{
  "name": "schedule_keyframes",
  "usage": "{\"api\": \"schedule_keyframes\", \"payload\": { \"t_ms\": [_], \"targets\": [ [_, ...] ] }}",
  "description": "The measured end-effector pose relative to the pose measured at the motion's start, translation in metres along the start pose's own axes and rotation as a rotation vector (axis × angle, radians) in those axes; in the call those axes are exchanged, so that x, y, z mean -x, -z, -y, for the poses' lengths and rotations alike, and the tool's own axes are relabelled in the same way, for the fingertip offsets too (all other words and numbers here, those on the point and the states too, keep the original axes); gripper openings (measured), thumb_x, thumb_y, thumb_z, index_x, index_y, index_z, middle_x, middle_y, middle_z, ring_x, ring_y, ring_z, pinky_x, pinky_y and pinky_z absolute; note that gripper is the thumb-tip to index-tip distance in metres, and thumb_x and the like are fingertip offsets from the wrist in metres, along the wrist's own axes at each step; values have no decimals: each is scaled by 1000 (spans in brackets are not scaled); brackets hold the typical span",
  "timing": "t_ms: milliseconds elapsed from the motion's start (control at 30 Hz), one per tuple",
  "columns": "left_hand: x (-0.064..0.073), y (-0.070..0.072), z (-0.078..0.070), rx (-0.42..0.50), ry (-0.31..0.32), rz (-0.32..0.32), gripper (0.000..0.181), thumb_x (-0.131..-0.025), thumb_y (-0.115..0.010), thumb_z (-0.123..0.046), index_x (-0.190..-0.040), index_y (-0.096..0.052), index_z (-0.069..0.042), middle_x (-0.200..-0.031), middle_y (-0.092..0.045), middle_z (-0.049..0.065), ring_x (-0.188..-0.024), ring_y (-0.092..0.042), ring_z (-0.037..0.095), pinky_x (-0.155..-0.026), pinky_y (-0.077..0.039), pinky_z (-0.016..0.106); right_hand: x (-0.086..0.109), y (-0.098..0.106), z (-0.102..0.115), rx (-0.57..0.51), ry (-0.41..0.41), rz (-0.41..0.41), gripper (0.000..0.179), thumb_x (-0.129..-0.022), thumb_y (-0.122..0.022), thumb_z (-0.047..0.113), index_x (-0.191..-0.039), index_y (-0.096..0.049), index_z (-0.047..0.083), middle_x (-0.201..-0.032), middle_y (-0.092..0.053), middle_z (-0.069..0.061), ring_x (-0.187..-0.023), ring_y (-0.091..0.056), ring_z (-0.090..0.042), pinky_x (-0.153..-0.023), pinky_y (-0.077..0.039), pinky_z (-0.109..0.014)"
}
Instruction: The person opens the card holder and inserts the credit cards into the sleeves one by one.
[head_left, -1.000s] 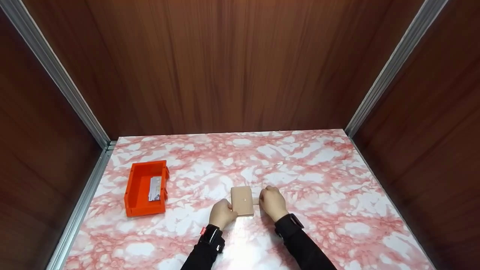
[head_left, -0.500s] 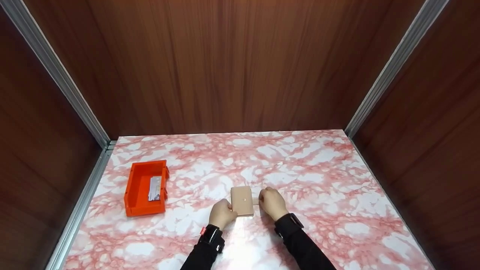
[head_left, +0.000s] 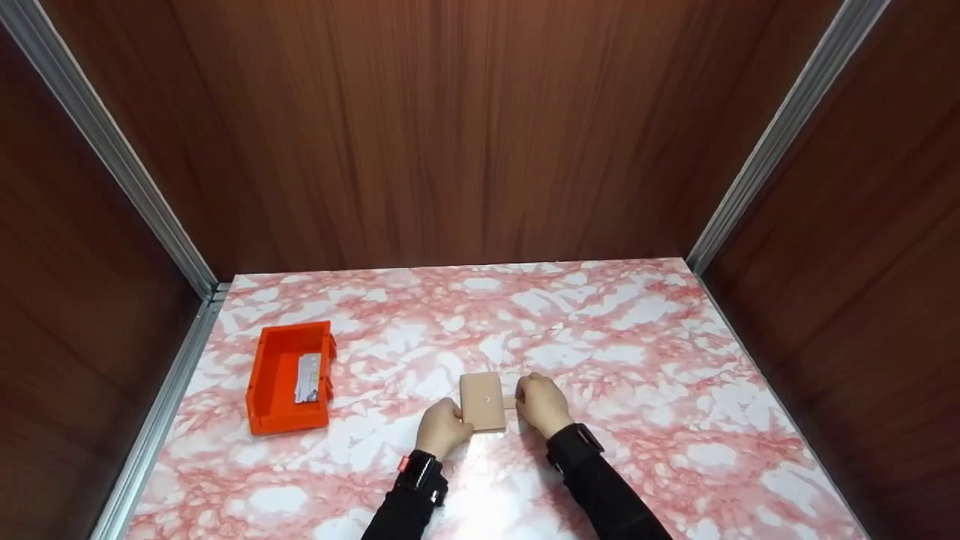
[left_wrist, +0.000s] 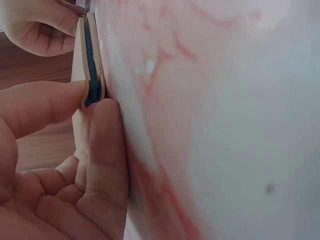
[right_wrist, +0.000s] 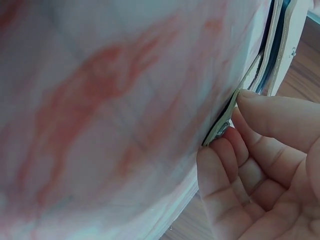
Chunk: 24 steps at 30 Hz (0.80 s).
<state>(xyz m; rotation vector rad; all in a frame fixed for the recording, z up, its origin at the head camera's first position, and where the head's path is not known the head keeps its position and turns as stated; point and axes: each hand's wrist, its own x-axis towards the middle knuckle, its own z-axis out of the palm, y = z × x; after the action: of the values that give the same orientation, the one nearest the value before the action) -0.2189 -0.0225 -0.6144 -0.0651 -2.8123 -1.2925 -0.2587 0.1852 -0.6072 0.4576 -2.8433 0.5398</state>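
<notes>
Moved since the earlier frame: little beyond a slight shift of view. On or just above the tabletop (head_left: 637, 337): wallet (head_left: 481, 407), left edge pinched in left grip (head_left: 442, 430); strap (head_left: 510, 402), extending rightward, pinched in right grip (head_left: 544, 406). Folding apparently done; strap fastening apparently not.

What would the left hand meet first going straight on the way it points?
The wallet, it seems: the left hand pinches its edge, with no gap between. Depth along that line is hard to judge.
</notes>
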Motion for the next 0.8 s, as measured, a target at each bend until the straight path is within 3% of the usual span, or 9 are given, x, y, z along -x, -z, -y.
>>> {"api": "schedule_keyframes", "payload": {
  "t_ms": [333,567,800],
  "targets": [
    [0,3,-6,-54,-20,-33,23,-68,-77,-8,-79,-58,-2,-69,-55,5,-63,-51,22,-61,-46,39,0,0,1,-2,-20,2,13,-71,-75,-1,-75,-64,6,-74,-53,-5,-69,-60,-30,-62,-50,-41],
    [-3,2,-19,-125,-105,-133,24,-70,-79,-10,-81,-60,-1,-74,-58,9,-69,-59,29,-64,-48,45,0,0,0,-5,-14,-1,14,-71,-75,-1,-74,-63,6,-74,-53,-5,-68,-59,-29,-62,-50,-41],
    [-4,-5,-32,-191,-182,-144,27,-72,-81,-10,-88,-63,2,-80,-59,11,-76,-61,31,-69,-50,45,-1,0,1,12,-20,11,14,-72,-75,0,-75,-63,6,-74,-53,-5,-69,-59,-30,-62,-50,-41]
  ]
}}
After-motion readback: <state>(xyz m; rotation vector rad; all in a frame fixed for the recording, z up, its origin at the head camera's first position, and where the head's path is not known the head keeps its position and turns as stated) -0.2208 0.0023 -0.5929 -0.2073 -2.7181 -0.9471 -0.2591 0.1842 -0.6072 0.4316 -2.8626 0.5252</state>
